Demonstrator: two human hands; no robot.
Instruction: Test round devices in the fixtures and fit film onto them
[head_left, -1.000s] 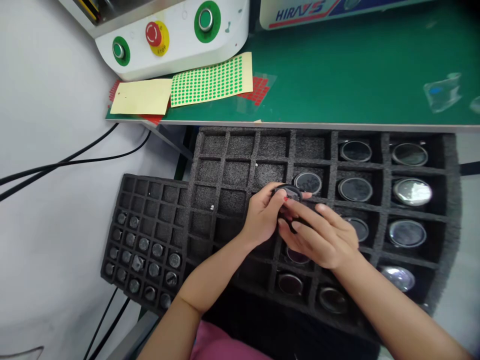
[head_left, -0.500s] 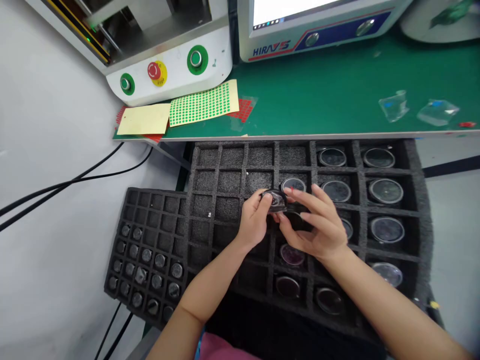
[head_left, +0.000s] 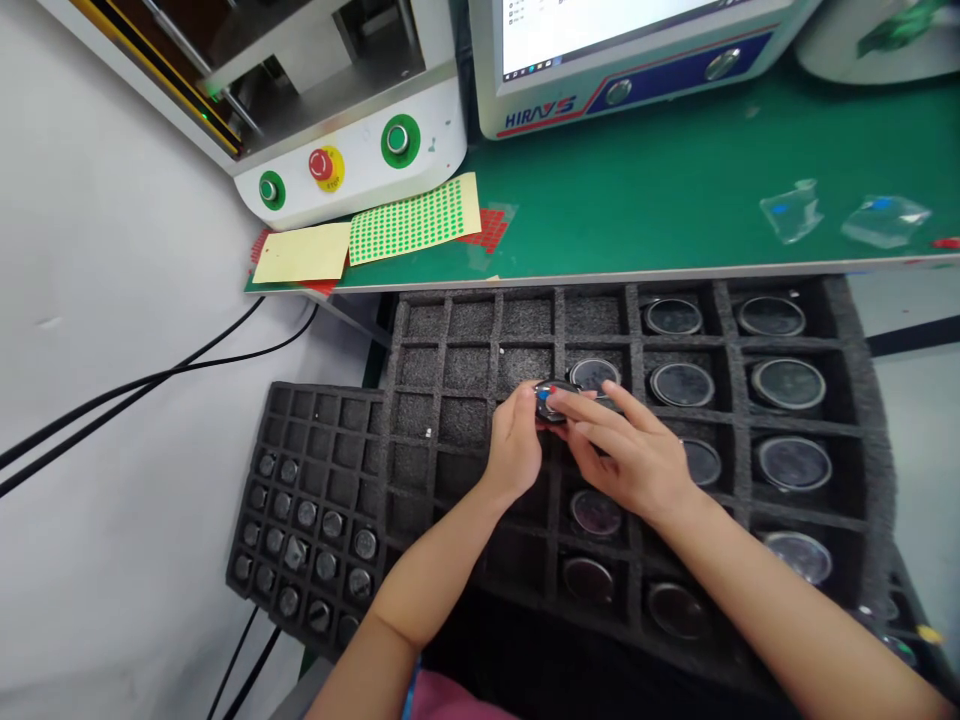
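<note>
Over the foam tray (head_left: 465, 395): left hand (head_left: 516, 447) and right hand (head_left: 634, 458) both pinch one round part (head_left: 553, 400).
Handling: looks light, rigid, scratch-prone; hold its rim.

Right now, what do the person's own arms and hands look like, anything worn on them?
Both forearms are bare from elbow to wrist: no sleeves, gloves, watch or bracelets show. The left hand and right hand are bare too, with no rings that I can make out. A fingernail on the right hand looks painted red. A strip of pink clothing shows at the bottom edge, below the arms.
</note>
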